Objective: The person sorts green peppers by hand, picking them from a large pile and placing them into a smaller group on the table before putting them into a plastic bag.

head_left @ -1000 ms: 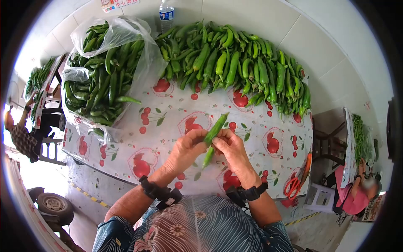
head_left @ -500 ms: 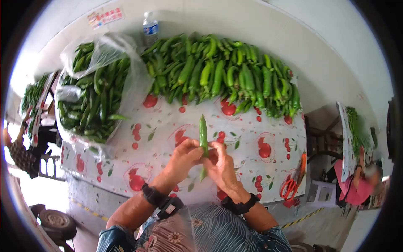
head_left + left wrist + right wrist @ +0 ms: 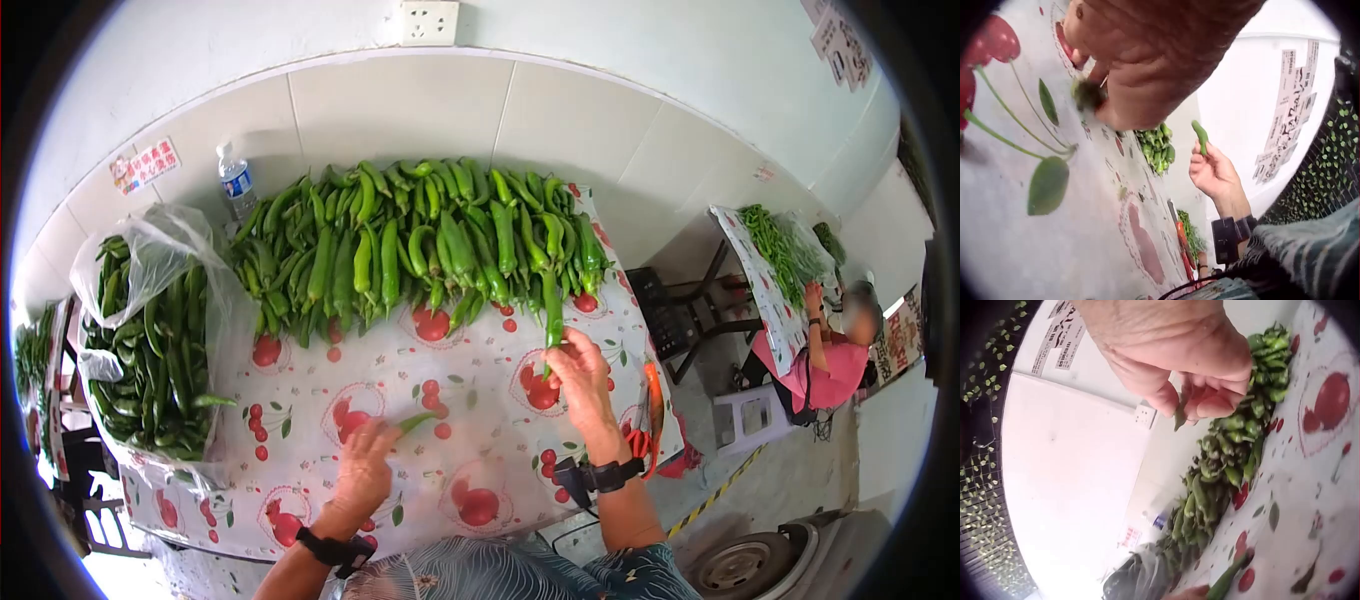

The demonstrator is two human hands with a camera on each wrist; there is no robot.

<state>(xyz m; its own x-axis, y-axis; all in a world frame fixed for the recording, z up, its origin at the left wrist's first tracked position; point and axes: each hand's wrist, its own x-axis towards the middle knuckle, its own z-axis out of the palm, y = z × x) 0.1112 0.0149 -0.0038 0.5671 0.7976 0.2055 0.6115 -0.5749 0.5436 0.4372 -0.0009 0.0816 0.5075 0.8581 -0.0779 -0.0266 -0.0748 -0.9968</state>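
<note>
My right hand (image 3: 585, 385) pinches a long green chili pepper (image 3: 553, 310) by its lower end, tip pointing away, at the right front of the pepper pile (image 3: 440, 240). In the left wrist view the same pepper (image 3: 1200, 134) rises from the fingers. My left hand (image 3: 362, 470), blurred, is low over the table at centre left. From its fingers a second green chili pepper (image 3: 415, 423) points right; in the right wrist view this pepper (image 3: 1229, 577) shows more sharply. The pile's peppers lie side by side along the wall.
A plastic bag (image 3: 235, 320) full of darker peppers stands on the left, a water bottle (image 3: 236, 183) behind it. Red-handled scissors (image 3: 640, 440) lie at the right edge of the cherry-patterned tablecloth (image 3: 300, 400). A person in pink (image 3: 835, 370) sits at another table on the right.
My hands, together at the middle over green pepper, have separated. The right has moved forward and right with one pepper; the left has gone left with another. The head view has turned right and up.
</note>
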